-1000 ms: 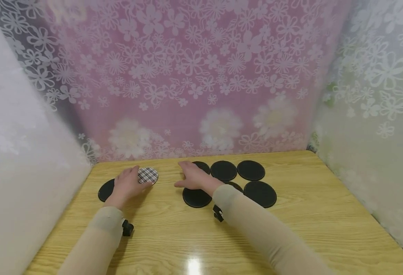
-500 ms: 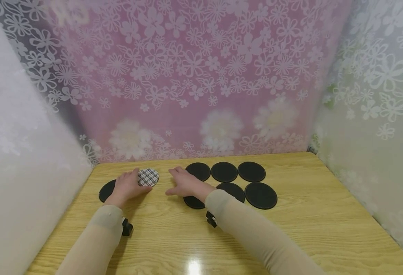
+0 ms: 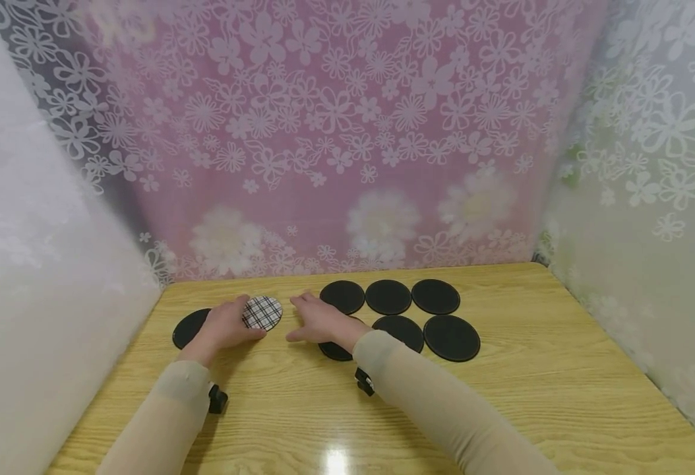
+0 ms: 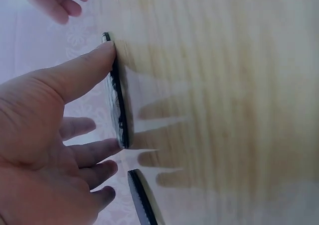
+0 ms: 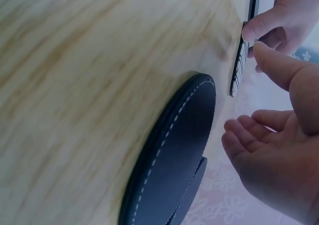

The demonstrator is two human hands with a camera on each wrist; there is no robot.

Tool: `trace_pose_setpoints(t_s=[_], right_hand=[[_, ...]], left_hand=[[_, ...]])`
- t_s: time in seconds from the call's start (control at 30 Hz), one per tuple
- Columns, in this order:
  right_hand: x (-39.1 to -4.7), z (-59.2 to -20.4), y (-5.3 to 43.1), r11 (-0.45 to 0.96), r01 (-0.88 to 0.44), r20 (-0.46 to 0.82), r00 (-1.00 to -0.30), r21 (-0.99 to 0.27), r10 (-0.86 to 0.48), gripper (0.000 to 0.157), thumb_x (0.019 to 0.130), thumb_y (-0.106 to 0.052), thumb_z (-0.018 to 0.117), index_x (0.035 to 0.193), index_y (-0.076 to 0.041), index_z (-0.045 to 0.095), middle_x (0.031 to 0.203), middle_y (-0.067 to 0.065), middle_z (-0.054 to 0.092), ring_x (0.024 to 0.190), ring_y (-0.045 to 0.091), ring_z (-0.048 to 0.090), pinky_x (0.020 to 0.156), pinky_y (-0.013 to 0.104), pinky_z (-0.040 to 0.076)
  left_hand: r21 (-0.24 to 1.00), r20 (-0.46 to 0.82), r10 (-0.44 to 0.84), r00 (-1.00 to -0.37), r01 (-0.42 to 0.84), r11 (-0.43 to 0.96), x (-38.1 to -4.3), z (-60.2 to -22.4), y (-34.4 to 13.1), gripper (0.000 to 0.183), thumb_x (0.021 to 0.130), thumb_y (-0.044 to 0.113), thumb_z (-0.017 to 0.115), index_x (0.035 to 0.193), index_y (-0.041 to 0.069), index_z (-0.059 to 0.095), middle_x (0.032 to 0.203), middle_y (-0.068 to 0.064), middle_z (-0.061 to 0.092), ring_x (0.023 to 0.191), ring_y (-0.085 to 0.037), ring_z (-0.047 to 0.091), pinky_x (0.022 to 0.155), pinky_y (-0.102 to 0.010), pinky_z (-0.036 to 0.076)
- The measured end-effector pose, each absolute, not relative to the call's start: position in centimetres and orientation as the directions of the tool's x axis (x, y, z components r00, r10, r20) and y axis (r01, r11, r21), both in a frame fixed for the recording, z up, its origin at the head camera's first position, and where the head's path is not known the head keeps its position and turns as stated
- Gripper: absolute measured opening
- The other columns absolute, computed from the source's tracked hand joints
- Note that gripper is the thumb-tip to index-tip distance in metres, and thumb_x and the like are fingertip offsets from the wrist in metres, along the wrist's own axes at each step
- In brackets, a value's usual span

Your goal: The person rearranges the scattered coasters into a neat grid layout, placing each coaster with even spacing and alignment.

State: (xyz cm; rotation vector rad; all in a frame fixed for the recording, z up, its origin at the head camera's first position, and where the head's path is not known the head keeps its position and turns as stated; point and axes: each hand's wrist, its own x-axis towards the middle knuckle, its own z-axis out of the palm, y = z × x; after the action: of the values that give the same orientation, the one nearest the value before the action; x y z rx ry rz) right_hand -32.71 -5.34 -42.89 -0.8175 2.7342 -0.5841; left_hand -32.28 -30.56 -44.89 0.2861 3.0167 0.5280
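Observation:
A round coaster (image 3: pixel 263 313) with a black-and-white plaid face lies on the left part of the wooden table. My left hand (image 3: pixel 227 328) pinches it by its edges; in the left wrist view the thumb (image 4: pixel 84 70) is on one edge and a fingertip on the opposite one. Partly behind that hand is a black coaster (image 3: pixel 190 330). My right hand (image 3: pixel 322 321) hovers with fingers spread and holds nothing. It is just right of the plaid coaster and partly covers a black coaster (image 3: pixel 334 351) with pale edge stitching, seen closer in the right wrist view.
More black coasters (image 3: pixel 388 297) lie in two rows on the right, close together. A pink flowered curtain (image 3: pixel 347 132) hangs behind the table's back edge (image 3: pixel 490 266), with pale sheets on both sides.
My right hand has moved left, away from the black coasters, and then stayed about still. The left hand and the plaid coaster have shifted slightly right and nearer, uncovering more of the left black coaster.

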Motion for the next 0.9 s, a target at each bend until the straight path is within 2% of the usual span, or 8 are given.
trace_pose_setpoints(t_s=[0.17, 0.37, 0.6, 0.8, 0.9], right_hand=[[-32.7, -43.0, -5.7, 0.762, -0.488, -0.101, -0.811, -0.426, -0.576, 0.08, 0.104, -0.038, 0.081, 0.169, -0.008, 0.044, 0.169, 0.015, 0.045, 0.153, 0.03, 0.049, 0.121, 0.044, 0.045], [-32.5, -43.3, -6.3, 0.77, -0.499, -0.101, -0.81, -0.397, -0.577, 0.081, 0.101, -0.039, 0.083, 0.167, -0.009, 0.047, 0.166, 0.013, 0.049, 0.151, 0.028, 0.051, 0.12, 0.042, 0.045], [-32.2, -43.6, -7.0, 0.765, -0.549, -0.064, -0.797, -0.339, -0.6, 0.074, 0.096, -0.036, 0.089, 0.157, -0.007, 0.059, 0.146, 0.011, 0.063, 0.133, 0.025, 0.062, 0.11, 0.039, 0.052], [-31.8, -43.5, -7.5, 0.795, -0.536, -0.069, -0.815, -0.286, -0.575, 0.067, 0.093, -0.039, 0.092, 0.148, -0.009, 0.067, 0.133, 0.007, 0.064, 0.121, 0.022, 0.063, 0.103, 0.036, 0.054], [-31.7, -43.5, -7.7, 0.804, -0.54, -0.072, -0.818, -0.25, -0.571, 0.064, 0.093, -0.041, 0.092, 0.145, -0.01, 0.07, 0.131, 0.007, 0.064, 0.119, 0.021, 0.063, 0.102, 0.035, 0.054]], left_hand=[[0.357, -0.062, 0.217, -0.974, 0.181, 0.916, -31.2, -44.9, -30.4, 0.104, 0.092, 0.041, 0.092, 0.163, -0.013, 0.039, 0.152, -0.039, 0.054, 0.137, -0.057, 0.056, 0.112, -0.071, 0.045], [0.42, -0.104, 0.222, -0.97, 0.159, 0.893, -29.9, -44.6, -30.1, 0.104, 0.089, 0.037, 0.095, 0.163, -0.011, 0.04, 0.156, -0.037, 0.052, 0.139, -0.054, 0.055, 0.113, -0.069, 0.045], [0.401, -0.086, 0.222, -0.971, 0.17, 0.9, -29.0, -44.5, -29.7, 0.095, 0.088, 0.036, 0.096, 0.157, -0.011, 0.049, 0.148, -0.034, 0.058, 0.134, -0.052, 0.058, 0.11, -0.068, 0.047], [0.37, -0.091, 0.184, -0.979, 0.138, 0.919, -28.4, -44.1, -29.5, 0.091, 0.089, 0.038, 0.095, 0.154, -0.011, 0.053, 0.147, -0.035, 0.057, 0.136, -0.056, 0.053, 0.11, -0.071, 0.046], [0.343, -0.095, 0.158, -0.983, 0.117, 0.932, -28.1, -43.8, -29.6, 0.087, 0.088, 0.041, 0.095, 0.148, -0.011, 0.059, 0.14, -0.033, 0.059, 0.129, -0.054, 0.055, 0.108, -0.071, 0.046]])
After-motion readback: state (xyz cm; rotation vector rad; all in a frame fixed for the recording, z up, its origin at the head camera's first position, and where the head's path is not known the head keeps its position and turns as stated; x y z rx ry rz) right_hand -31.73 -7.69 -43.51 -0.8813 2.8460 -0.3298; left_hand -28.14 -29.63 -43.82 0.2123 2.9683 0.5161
